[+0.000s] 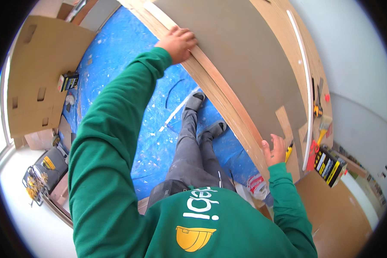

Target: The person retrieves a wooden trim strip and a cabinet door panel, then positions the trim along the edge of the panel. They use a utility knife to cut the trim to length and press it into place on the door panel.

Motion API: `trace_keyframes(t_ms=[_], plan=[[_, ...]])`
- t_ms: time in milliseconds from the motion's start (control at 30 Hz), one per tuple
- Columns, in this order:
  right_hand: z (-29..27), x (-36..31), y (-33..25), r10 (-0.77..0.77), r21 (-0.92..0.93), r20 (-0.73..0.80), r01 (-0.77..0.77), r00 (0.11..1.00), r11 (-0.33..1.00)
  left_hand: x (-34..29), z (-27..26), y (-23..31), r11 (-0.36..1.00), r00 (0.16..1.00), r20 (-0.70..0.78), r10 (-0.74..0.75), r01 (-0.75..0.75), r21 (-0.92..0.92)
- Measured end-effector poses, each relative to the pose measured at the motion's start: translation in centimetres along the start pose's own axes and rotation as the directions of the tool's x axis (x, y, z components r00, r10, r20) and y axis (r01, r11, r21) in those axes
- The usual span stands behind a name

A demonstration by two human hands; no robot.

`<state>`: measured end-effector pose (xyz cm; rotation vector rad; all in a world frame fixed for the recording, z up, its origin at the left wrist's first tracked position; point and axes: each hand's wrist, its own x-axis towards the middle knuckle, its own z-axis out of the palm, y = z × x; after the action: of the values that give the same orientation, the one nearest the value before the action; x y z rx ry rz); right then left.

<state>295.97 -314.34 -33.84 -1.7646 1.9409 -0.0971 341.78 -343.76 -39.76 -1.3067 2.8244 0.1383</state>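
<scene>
A long, narrow wooden strip [241, 112] lies along the near edge of a workbench [215, 94], beside a large grey-brown panel [245, 51]. Toward its far end, my left hand [178, 44] is wrapped over the strip, fingers bent across its top. Close to the strip's near end is my right hand [276, 150], its fingers apart and slightly curled with nothing seen in them. A short flat piece of wood [284, 118] and a yellow-and-black utility knife [289, 151] lie just past the right hand.
Blue sheeting [116, 64] covers the floor where I stand. A long white strip [306, 86], a yellow-and-black tool [317, 109], a brush [325, 124] and a black-and-yellow box [327, 165] lie along the right. Large cardboard [51, 69] stands at left.
</scene>
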Motion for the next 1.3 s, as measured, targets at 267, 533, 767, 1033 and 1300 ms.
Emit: trace_keyframes(t_ms=[267,533,767,1033,1300], plan=[[5.3,18.2,-17.1,-0.516,-0.016,-0.081,0.516,0.853,0.856,-0.5,1.3,0.5,0.985,0.979,-0.183,-0.087,0.057,-0.16],[8.4,21.2,-19.9,-0.506,-0.18,0.063,0.508,0.86,0.842,-1.1,1.9,0.5,0.878,0.937,-0.203,-0.285,0.17,-0.447],[8.1,21.1,-20.9,-0.454,-0.153,0.083,0.461,0.887,0.874,3.3,2.9,-1.6,0.259,0.156,-0.208,-0.966,0.641,-0.723],[8.3,21.2,-21.0,-0.434,-0.125,0.1,0.444,0.895,0.887,4.4,3.9,-1.1,0.228,0.129,-0.189,-0.973,0.618,-0.753],[8.6,21.3,-20.7,-0.457,-0.115,0.088,0.464,0.885,0.878,4.3,4.3,-1.2,0.27,0.119,-0.248,-0.962,0.58,-0.769]])
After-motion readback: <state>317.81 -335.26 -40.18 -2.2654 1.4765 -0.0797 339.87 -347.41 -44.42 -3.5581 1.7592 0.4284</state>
